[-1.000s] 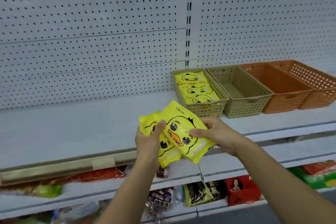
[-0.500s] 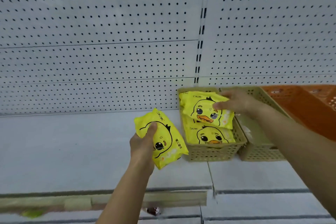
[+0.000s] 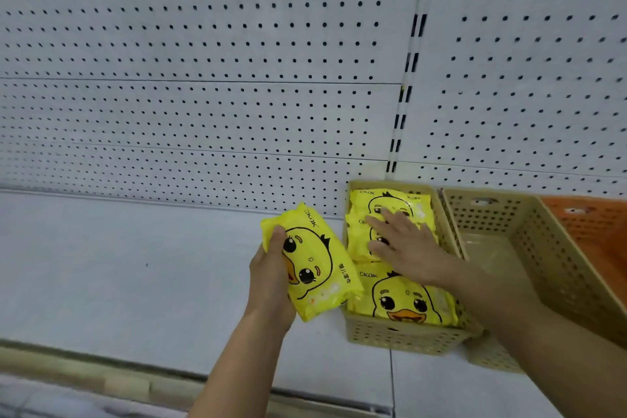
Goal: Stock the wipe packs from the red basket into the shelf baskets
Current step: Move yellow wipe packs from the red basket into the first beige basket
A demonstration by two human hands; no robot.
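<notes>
**Pressing the packs flat to make room**

The right hand (image 3: 403,248) lies flat with its fingers straight and spread. It holds nothing. It presses down on the yellow duck packs (image 3: 407,302) in the tan basket (image 3: 400,336).

The left hand (image 3: 271,282) is wrapped round one more wipe pack (image 3: 315,268), with the thumb on the front. That pack is just beside the basket's left wall, above the shelf (image 3: 135,282).

The basket looks nearly full. One pack is at the back, one is under the hand and one is at the front.

To do this step well, the right hand should push the packs flat and toward the back, so they sit in a neat row. Then the left pack could slip in. It could also go into the second tan basket (image 3: 543,248) next door, which looks empty. An orange basket (image 3: 593,231) stands further right. The red basket is not in sight.
</notes>
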